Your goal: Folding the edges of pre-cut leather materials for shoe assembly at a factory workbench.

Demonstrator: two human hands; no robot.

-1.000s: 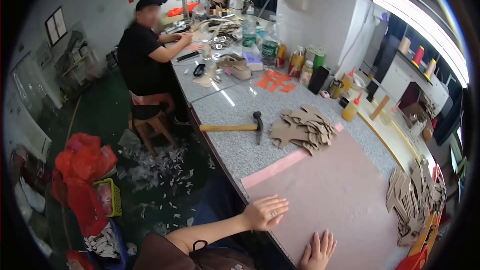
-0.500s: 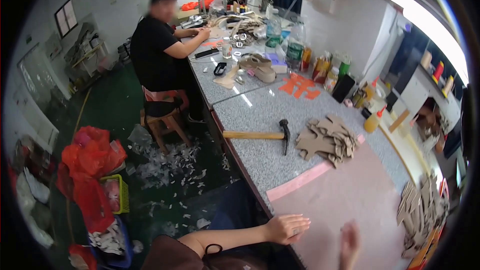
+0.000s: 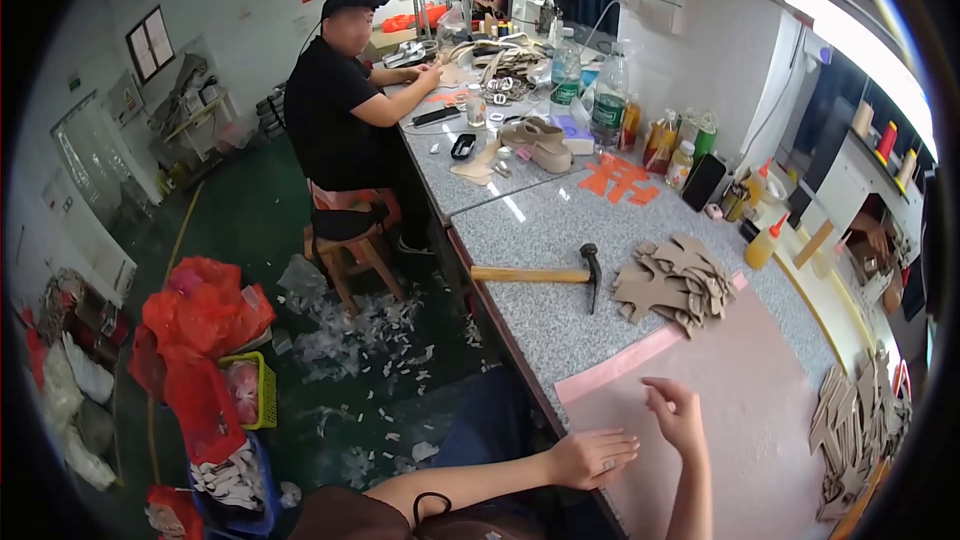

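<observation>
My left hand (image 3: pixel 594 459) lies flat at the near edge of a pinkish-grey sheet (image 3: pixel 745 440), fingers stretched out and a ring on one of them. Just above the same sheet is my right hand (image 3: pixel 677 414), its fingers loosely bent toward the left and apart from the thumb, with nothing visible in them. Beyond the hands, a heap of taupe cut-out pieces (image 3: pixel 675 283) rests by the sheet's far edge, where a pink strip (image 3: pixel 610 368) runs along it. Left of that heap a wooden-handled hammer (image 3: pixel 540 275) lies on the speckled grey table (image 3: pixel 530 330).
More taupe pieces (image 3: pixel 845 435) are stacked at the right. Orange cut-outs (image 3: pixel 617 180), bottles (image 3: pixel 608 100) and a red-tipped glue bottle (image 3: pixel 765 243) stand farther back. A co-worker in black (image 3: pixel 345 110) sits at the far left. Red bags (image 3: pixel 205 310) and scraps cover the floor.
My right hand has moved up and forward over the sheet and now shows sharply, its fingers bent. The left hand stays flat. The whole view has shifted slightly.
</observation>
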